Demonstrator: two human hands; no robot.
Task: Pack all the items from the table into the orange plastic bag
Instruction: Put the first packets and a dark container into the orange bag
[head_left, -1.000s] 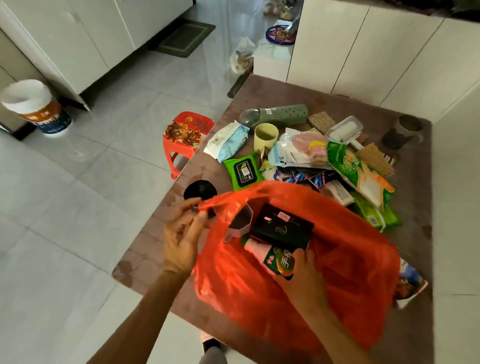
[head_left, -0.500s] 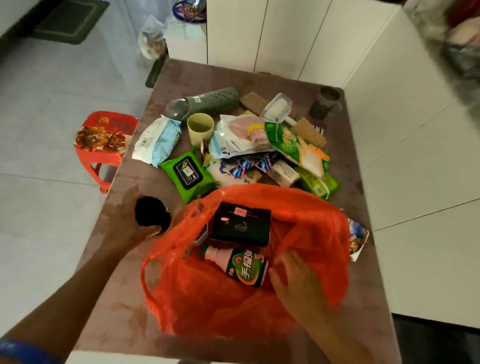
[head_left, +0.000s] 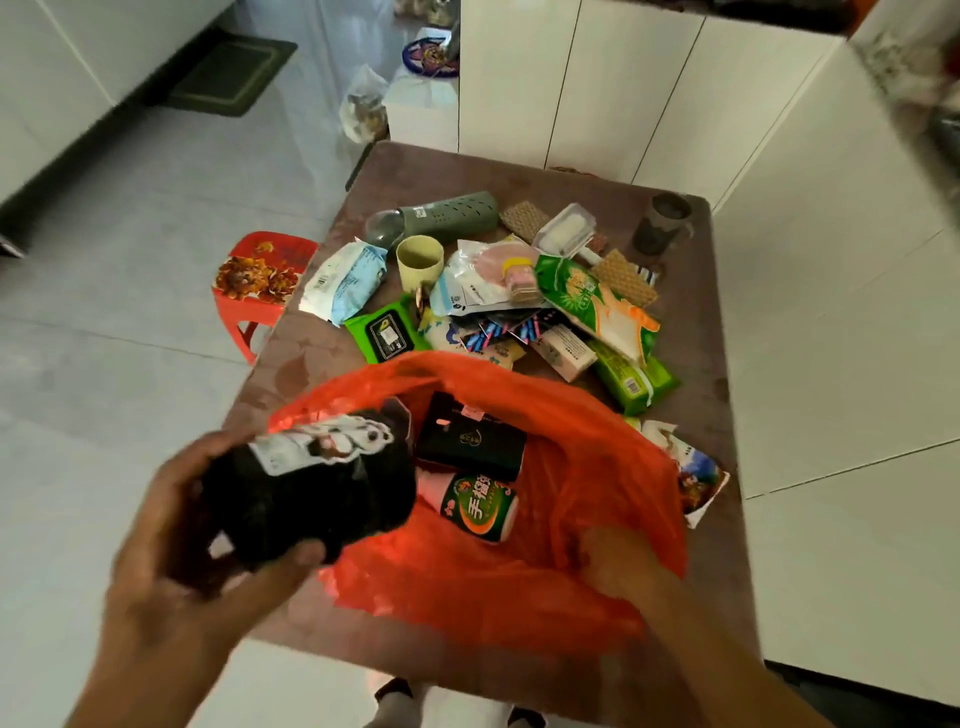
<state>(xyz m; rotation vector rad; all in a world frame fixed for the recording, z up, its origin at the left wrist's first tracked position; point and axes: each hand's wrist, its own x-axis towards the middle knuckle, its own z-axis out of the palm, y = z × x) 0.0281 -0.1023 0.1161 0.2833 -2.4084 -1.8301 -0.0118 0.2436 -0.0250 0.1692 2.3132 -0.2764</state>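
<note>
Black soft bundle held at the bag's mouth.

The left hand (head_left: 171, 545) curls round a black fabric bundle (head_left: 311, 483), seemingly light and squashy, over the orange plastic bag (head_left: 597, 467); the right hand (head_left: 618, 566) grips the limp rim open. The black box (head_left: 470, 441) and bottle (head_left: 475, 504) crowd the opening; packets, including green wipes (head_left: 387, 332), wait on the table (head_left: 441, 171).

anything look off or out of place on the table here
One thing: a torn, crumpled snack wrapper pokes out from under the orange bag at the table's right edge, partly pinned beneath it. Otherwise it is just a loose pile waiting to be packed.
</note>
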